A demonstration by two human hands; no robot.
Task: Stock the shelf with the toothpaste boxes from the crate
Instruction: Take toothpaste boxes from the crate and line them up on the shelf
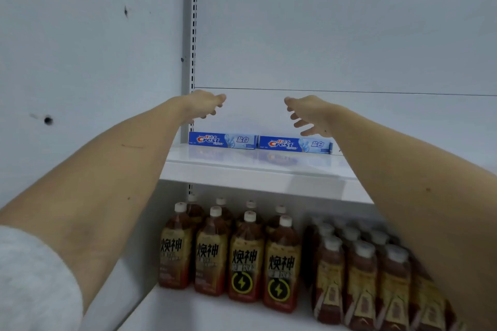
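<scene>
— Shelving is filling most of the view: a white shelf [242, 169] is running across the middle, backed by a pale panel, with a slotted upright [194, 21] rising at eleven o'clock and a plain grey-white wall [80, 35] lying to nine o'clock, marked by a couple of dark spots.

— And what is sitting on that shelf?

— Two toothpaste boxes are lying on their long sides, end to end and touching, at the back of the board near the centre. The left toothpaste box [222, 140] is sitting against the upright; the right toothpaste box [295, 144] is continuing the row toward three o'clock. Both are showing blue and white fronts with a red and white logo and pale lettering.

— What are the hands doing?

— Both are hanging above the boxes, touching nothing. The left hand [204, 103] is hovering at eleven o'clock of the left box, fingers loosely curved and gripping nothing. The right hand [309, 113] is hovering over the right box's far end, fingers spread apart and empty.

— Anything below?

— Bottles of brown drink [247, 252] with white caps are standing in rows at six o'clock, and a second blurred group of bottles [363, 271] is standing toward four o'clock.

— What is hard to see?

— The right forearm is covering the shelf's right end, the labels at four o'clock are too smeared to read, and a grey sleeve [32, 282] is being cut off at seven o'clock.
</scene>
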